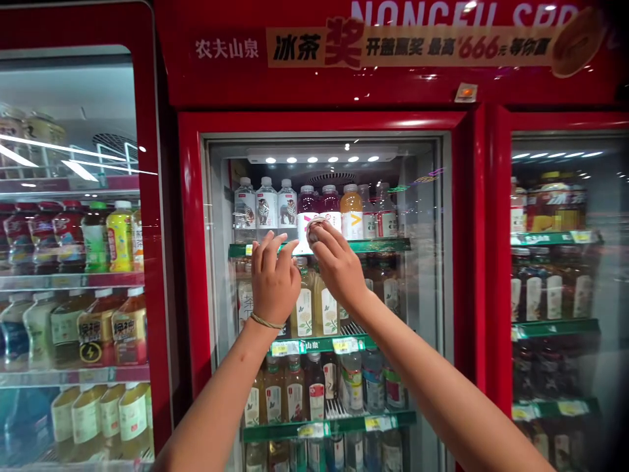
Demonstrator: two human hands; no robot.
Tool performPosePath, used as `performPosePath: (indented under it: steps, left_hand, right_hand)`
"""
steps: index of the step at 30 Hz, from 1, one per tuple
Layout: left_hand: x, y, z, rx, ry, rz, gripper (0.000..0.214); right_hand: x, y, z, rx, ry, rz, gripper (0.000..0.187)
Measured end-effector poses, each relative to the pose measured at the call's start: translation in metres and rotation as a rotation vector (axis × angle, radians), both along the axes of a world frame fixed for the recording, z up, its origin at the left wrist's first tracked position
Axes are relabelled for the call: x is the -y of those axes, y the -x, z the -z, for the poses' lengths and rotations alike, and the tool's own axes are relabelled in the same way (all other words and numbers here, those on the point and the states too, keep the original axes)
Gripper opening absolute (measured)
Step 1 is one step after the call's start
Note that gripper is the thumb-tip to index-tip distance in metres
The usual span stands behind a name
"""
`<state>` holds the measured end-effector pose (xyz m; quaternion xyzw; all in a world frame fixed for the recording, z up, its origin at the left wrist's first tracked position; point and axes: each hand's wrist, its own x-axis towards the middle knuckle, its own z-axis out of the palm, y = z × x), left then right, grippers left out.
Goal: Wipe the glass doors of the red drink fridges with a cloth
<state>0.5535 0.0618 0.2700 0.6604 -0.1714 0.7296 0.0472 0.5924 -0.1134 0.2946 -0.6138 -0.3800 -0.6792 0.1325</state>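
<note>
At far left, bottles (pixel 95 236) are shelved in a cooler (pixel 146 262). The left hand (pixel 275 275) is raised before the middle glass door (pixel 427 262), its fingers parted and slightly bent. To its right, what appears to be a crumpled cloth (pixel 312 227) is gripped in the right hand's (pixel 339 262) fingertips, before the top-shelf bottles (pixel 352 213). At far right, more drinks (pixel 554 294) are shelved.

Pale wad (pixel 315 227): partly under my right hand (pixel 339 262), too small to identify.
Yellow-and-white price tags (pixel 281 349): figures too small for me to read.
White header lettering (pixel 422 13): cut off by the top edge.
My forearms (pixel 221 396): cut by the bottom edge.
</note>
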Motion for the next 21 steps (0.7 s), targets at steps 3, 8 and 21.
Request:
performPosePath:
  steps: [3, 8, 21]
  left_hand:
    - [0.011, -0.001, 0.002, -0.009, -0.007, -0.001, 0.034]
    - [0.027, -0.003, 0.009, -0.02, -0.039, 0.018, 0.038]
    - [0.038, -0.008, 0.017, -0.002, -0.044, -0.077, 0.042]
  right_hand:
    - [0.01, -0.001, 0.001, 0.007, 0.022, 0.014, 0.028]
    - [0.02, -0.002, 0.001, 0.036, -0.102, 0.005, 0.027]
    - [0.057, -0.003, 0.003, -0.021, 0.004, 0.068, 0.028]
